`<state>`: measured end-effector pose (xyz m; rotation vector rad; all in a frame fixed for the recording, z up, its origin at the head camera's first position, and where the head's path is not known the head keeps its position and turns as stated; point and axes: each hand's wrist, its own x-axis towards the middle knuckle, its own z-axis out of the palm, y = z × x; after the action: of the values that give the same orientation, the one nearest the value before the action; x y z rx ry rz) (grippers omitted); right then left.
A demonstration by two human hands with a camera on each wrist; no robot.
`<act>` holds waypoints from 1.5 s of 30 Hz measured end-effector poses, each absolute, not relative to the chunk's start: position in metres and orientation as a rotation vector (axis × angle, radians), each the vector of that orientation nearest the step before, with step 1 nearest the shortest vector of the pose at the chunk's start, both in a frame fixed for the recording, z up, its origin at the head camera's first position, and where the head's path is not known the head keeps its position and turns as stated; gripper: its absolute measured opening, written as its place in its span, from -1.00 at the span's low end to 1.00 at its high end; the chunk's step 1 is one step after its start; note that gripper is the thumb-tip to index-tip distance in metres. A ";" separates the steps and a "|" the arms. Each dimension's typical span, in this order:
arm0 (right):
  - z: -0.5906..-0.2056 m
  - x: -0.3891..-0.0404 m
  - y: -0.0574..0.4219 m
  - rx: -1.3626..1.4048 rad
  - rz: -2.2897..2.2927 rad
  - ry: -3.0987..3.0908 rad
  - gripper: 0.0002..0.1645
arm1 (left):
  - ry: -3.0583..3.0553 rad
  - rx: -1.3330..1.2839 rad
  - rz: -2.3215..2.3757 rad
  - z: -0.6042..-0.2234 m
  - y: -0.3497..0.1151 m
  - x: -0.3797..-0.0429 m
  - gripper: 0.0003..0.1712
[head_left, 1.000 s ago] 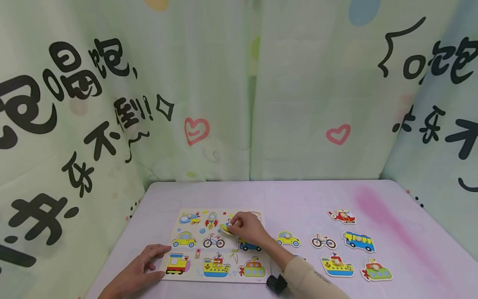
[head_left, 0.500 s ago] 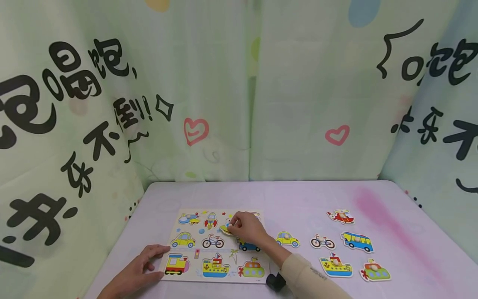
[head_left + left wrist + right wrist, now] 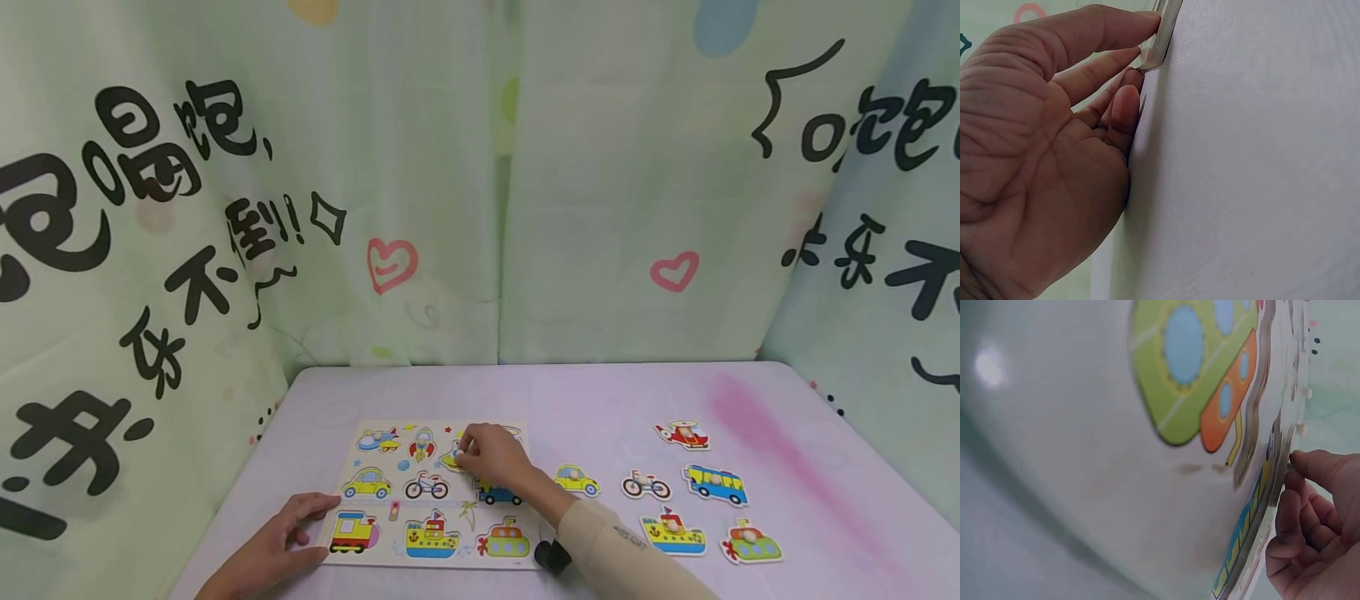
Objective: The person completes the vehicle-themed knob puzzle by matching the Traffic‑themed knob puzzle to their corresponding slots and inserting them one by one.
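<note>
- Right hand (image 3: 491,457): thumb and fingers pinch the small yellow piece (image 3: 450,458), at the upper middle of the puzzle board (image 3: 392,537). Exact contact hidden behind the knuckles.
- Left hand (image 3: 288,542): relaxed, slightly spread; fingertips touch the left edge of the board near its lower corner. Seems to steady it.
- Step in hand, judged: seating the yellow piece in its recess on the board. Whether it is flush, cannot tell.
- Technique: keep the pinch light, turn the piece until its outline agrees with the cut-out, then press evenly; forcing a tilted edge would likely jam it. Left fingertips should brace against sliding without lifting the board.
- Materials: board looks like layered wood with a smooth, slightly glossy printed face; brownish cut edges show in the right wrist view.
- Right of the board, flat on the pale, matte desk (image 3: 600,400): car piece (image 3: 576,480), bicycle piece (image 3: 645,485), helicopter piece (image 3: 683,434), bus piece (image 3: 715,483), ship piece (image 3: 672,532), submarine piece (image 3: 752,542). White-bordered, irregular outlines; several show what look like round knobs.
</note>
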<state>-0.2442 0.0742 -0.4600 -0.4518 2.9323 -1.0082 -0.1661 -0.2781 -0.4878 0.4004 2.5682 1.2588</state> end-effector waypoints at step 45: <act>-0.450 -0.214 0.107 -0.468 -1.479 2.800 -0.77 | 2.562 0.303 1.250 -0.486 -0.276 -0.165 -0.21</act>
<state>-0.2143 0.1074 -0.4502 -0.4685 2.8004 -1.4791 -0.1653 -0.2757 -0.4860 0.3033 2.5620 1.2498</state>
